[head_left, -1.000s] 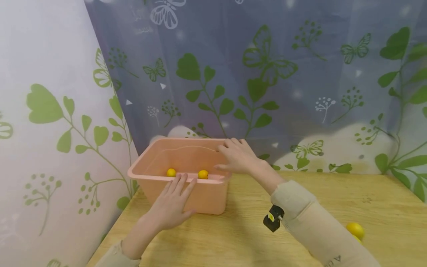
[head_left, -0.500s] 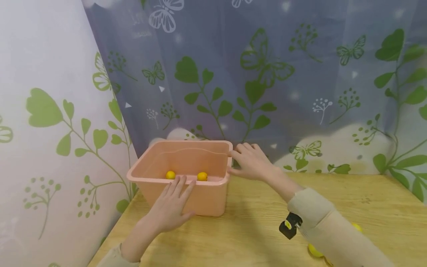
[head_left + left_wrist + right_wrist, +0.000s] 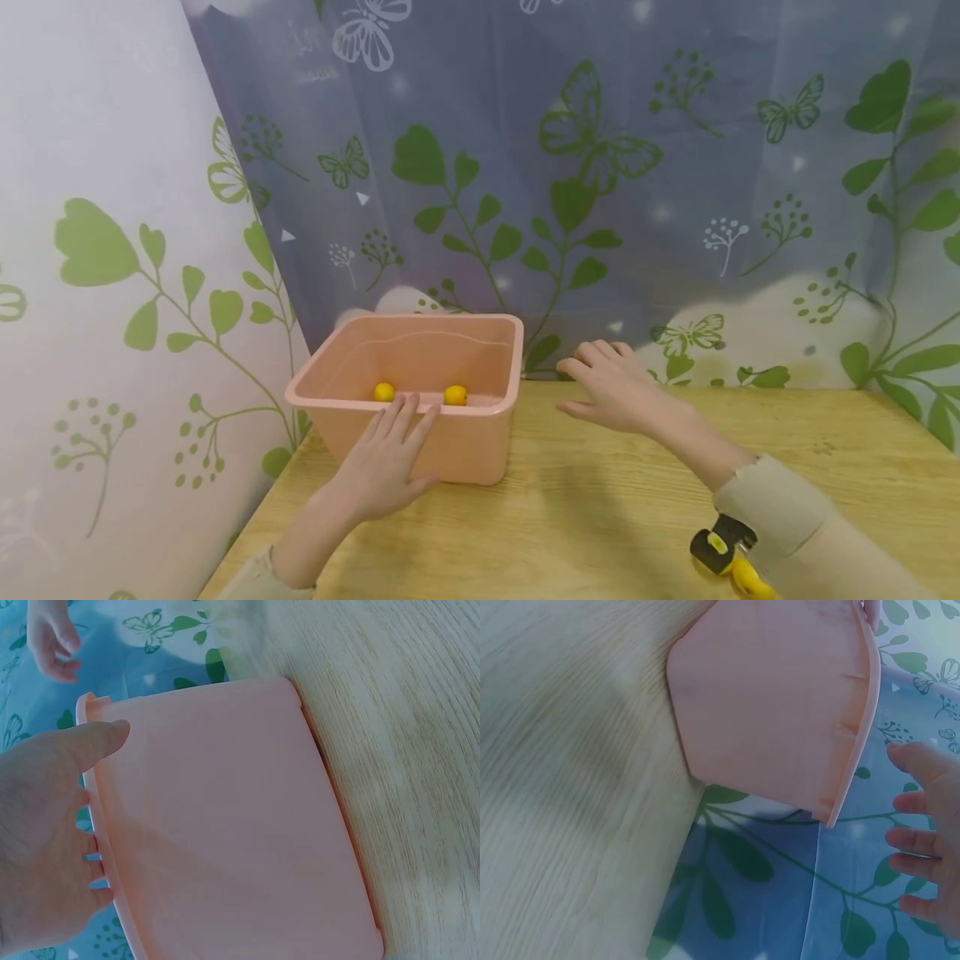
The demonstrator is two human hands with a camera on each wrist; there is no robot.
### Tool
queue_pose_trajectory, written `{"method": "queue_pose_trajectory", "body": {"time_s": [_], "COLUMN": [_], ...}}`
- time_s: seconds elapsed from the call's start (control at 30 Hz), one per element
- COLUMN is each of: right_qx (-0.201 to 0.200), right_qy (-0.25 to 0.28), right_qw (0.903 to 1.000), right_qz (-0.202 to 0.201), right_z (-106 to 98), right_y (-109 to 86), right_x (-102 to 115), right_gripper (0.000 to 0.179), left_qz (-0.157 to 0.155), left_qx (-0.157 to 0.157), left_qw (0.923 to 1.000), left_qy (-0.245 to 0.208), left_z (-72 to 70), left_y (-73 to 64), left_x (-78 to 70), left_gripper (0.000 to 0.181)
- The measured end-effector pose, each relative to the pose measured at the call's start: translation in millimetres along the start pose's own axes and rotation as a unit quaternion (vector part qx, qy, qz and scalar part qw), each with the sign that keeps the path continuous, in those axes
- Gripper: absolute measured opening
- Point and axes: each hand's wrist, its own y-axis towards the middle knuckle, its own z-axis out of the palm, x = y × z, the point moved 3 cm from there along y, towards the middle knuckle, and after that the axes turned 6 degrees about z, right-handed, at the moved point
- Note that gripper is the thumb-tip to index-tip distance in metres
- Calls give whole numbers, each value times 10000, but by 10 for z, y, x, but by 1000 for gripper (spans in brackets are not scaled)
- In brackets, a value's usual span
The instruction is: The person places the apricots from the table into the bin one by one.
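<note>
A pink plastic bin stands at the left of the table, with two small round yellow things visible inside it. My left hand rests on the near rim of the bin, its fingers reaching straight over the edge. In the left wrist view the thumb lies against the bin's outer wall. To the right of the bin my right hand hovers above the table, fingers loosely bent and holding nothing. A gap separates it from the bin's rim in the right wrist view.
Another yellow thing lies on the wooden table at the lower right, partly hidden by my right sleeve. A black device is at that wrist. Patterned curtains stand behind and on the left.
My right hand has moved from over the bin's right rim out to the right and a little toward me. My left hand stays on the near rim, and the bin has not moved.
</note>
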Motion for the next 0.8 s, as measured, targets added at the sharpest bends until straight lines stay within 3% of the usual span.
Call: {"method": "queue_pose_trajectory", "body": {"time_s": [0.2,0.6,0.8], "right_qx": [-215,-227,-554], "right_qy": [-29,-117,-151], "right_qw": [9998,9992,9979], "right_qz": [21,305,289], "right_z": [-34,-32,37], "right_y": [-237,-792,-1077], "right_x": [-188,-564,-738], "right_gripper": [41,43,46], "left_qz": [21,17,27], "left_qx": [-41,5,18], "left_qw": [10000,10000,9999], "left_qy": [31,-70,-111], "left_z": [-23,-30,-9], "left_y": [9,20,9], "left_x": [5,-10,-17], "left_gripper": [80,80,80]}}
